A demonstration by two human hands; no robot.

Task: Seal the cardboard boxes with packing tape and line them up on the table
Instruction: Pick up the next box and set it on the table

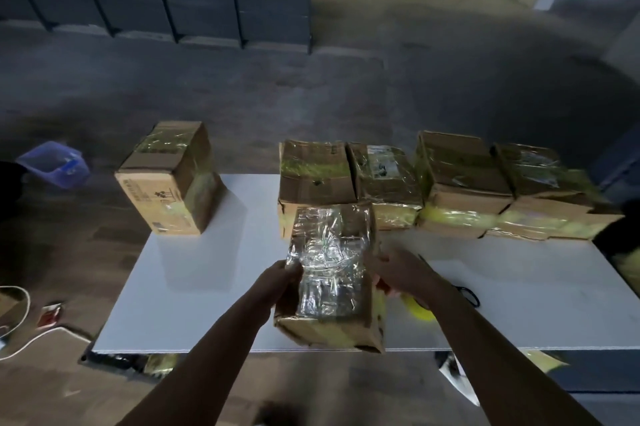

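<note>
**Taped box held in both hands over a white bench**

A white bench (214,304) fills the middle of the view. Along its far edge, on the right, a row of four boxes (464,176) stands side by side, touching, all banded with tape. A lone box (169,183) stands upright at the far left corner, well apart from the row, leaving a gap between them.

Nearest the viewer, the held box (332,280) is covered on top with crinkled clear tape. It sits tilted, and its near corner hangs past the bench's front edge. The left grip (284,275) is curled round its left edge. The right grip (398,273) clasps its right side, the fingertips hidden behind the cardboard. A yellow tape roll (420,311) lies just under the right wrist.

Likely risks: the glossy tape may let the box slide out of the hands and drop off the front edge. Setting it into the gap carelessly could push the row out of line. The wrist could also knock the roll.
</note>
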